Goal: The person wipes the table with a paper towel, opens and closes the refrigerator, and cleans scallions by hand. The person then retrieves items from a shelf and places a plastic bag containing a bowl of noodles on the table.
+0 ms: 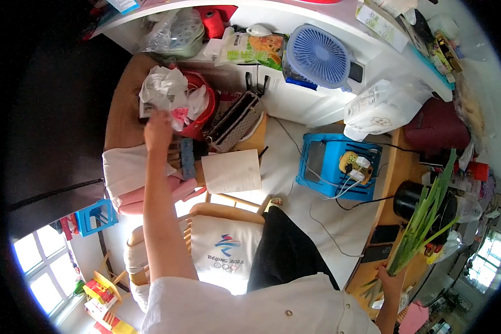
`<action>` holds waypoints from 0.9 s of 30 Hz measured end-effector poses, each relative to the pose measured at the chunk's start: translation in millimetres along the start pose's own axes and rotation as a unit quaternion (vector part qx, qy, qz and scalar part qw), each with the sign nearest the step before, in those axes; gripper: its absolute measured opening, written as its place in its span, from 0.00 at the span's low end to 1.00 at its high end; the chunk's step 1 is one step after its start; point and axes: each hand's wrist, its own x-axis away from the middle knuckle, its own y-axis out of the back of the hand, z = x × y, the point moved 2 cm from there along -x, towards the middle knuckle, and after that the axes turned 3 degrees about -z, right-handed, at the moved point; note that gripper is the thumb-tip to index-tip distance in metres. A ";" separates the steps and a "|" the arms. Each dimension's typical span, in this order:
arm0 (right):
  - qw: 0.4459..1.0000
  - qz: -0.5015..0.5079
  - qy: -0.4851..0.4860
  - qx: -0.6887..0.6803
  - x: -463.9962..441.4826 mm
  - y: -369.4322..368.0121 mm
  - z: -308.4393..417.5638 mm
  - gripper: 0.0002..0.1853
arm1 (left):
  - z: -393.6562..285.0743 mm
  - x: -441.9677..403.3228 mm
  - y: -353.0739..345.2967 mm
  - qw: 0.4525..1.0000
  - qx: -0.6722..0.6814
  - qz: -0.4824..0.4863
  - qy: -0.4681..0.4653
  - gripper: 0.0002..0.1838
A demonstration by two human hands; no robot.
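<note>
My left hand (pixel 158 132) reaches out to the upper left, at the edge of a red container (pixel 209 108) with crumpled white plastic bags (pixel 164 88) in it. Its fingers are small and blurred against the bags, so their grip cannot be made out. At the lower right my right hand (pixel 392 280) is closed around the lower part of a bunch of long green leafy stalks (pixel 423 222). The stalks point up and away over the wooden table (pixel 384 214), their pale ends below the hand.
A patterned handbag (pixel 236 122) and a paper sheet (pixel 232 171) lie near the red container. A blue stool (pixel 339 192) bears a yellow power strip (pixel 355 167), with cables across the floor. Below me is a chair with a printed cushion (pixel 220 245). A black pot (pixel 407 199) stands right.
</note>
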 end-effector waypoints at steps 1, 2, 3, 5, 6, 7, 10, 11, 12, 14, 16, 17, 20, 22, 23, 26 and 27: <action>1.000 -0.004 -0.006 0.001 0.5 -0.6 2.1 0.43 | 2.5 4.5 -19.3 0.989 -0.094 0.106 -0.033 0.12; 1.000 -0.007 -0.013 0.001 0.9 -1.2 4.2 0.45 | -4.4 6.7 -31.3 0.958 -0.184 0.210 -0.065 0.12; 1.000 0.010 -0.007 -0.012 0.3 -1.2 5.2 0.48 | -7.3 9.3 -37.7 0.936 -0.222 0.267 -0.062 0.14; 1.000 0.020 -0.015 -0.009 -1.3 -0.1 4.7 0.51 | -31.7 12.4 -31.5 0.911 -0.240 0.333 -0.031 0.17; 1.000 0.013 -0.027 0.007 -2.0 0.9 2.7 0.50 | -36.7 9.3 -28.8 0.911 -0.219 0.348 -0.002 0.19; 1.000 0.009 -0.027 0.010 -2.5 1.1 1.0 0.50 | -41.8 6.3 -26.0 0.910 -0.198 0.362 0.027 0.21; 1.000 0.002 -0.008 -0.012 -2.6 -0.8 2.6 0.48 | -43.2 -12.5 -27.1 0.875 -0.122 0.456 0.108 0.29; 1.000 0.003 0.001 -0.030 -1.7 -2.6 7.3 0.47 | -54.1 -22.8 -12.6 0.844 -0.098 0.510 0.133 0.32; 0.998 0.006 0.004 -0.058 6.8 -5.7 20.2 0.46 | -52.4 -25.1 -16.9 0.815 -0.112 0.549 0.146 0.35; 0.996 0.001 0.036 -0.083 9.9 -8.7 27.3 0.36 | -36.2 -23.2 -42.6 0.758 -0.180 0.608 0.155 0.41; 0.992 -0.014 0.089 -0.083 7.6 -13.3 21.3 0.16 | -14.6 -23.1 -72.0 0.722 -0.200 0.636 0.186 0.42; 0.993 -0.011 0.091 -0.080 6.9 -13.1 21.5 0.16 | -17.1 -23.1 -67.6 0.742 -0.206 0.611 0.181 0.42; 0.992 -0.004 0.093 -0.083 7.7 -10.2 21.6 0.14 | -38.1 -20.1 -40.7 0.824 -0.222 0.504 0.134 0.39; 0.991 0.002 0.097 -0.096 8.8 -8.4 24.1 0.14 | -49.5 -6.0 -17.2 0.892 -0.223 0.387 0.070 0.35; 0.991 -0.003 0.096 -0.090 8.2 -7.4 23.5 0.13 | -57.6 0.4 -4.9 0.903 -0.215 0.366 0.069 0.33; 0.991 -0.004 0.095 -0.093 9.6 -5.9 25.3 0.12 | -71.3 24.2 19.6 0.951 -0.181 0.249 0.042 0.31; 0.989 0.004 0.095 -0.109 14.2 -7.1 32.8 0.12 | -66.7 27.4 13.9 0.967 -0.161 0.187 0.060 0.33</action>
